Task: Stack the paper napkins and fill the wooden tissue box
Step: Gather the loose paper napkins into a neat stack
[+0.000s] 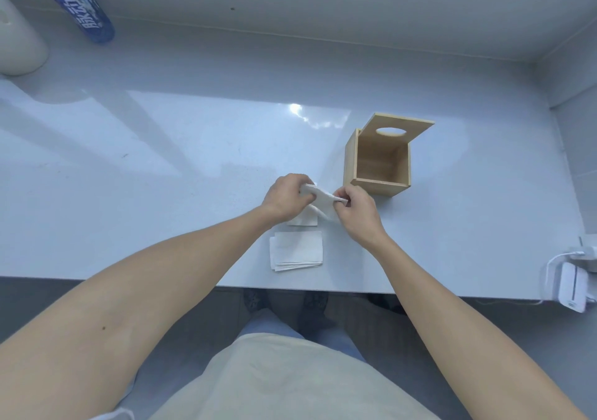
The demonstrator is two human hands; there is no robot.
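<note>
Two bare hands meet just right of the frame's middle, over a glossy pale-blue countertop point(161, 167). Going left to right: up in the upper left corner there's a blue-labelled plastic drink bottle point(84, 9) leaning in from the edge, and beside it at the far left a rounded cream-coloured object point(17, 44), only partly in view so can't say what it is.

Then the left hand point(286, 198), fingers curled closed, pinching one end of a white paper napkin point(318, 196). The right hand point(357, 214) has its fingertips pinched on the other end, so the napkin is stretched between them, lifted off the counter. Under the left hand another flat white napkin point(303, 220) lies on the surface, mostly hidden. Below that, near the counter's front edge, sits a small neat stack of folded white napkins point(296, 251), edges slightly fanned at the bottom.

Right of the hands, close to the right one but not touching, is the light wooden cube-shaped tissue box point(376, 164). Its wooden lid with an oval slot point(399, 132) is tipped up at the back, and the inside looks empty, just bare wood.

Lower right edge: a white charger block with a cable point(573, 285).
</note>
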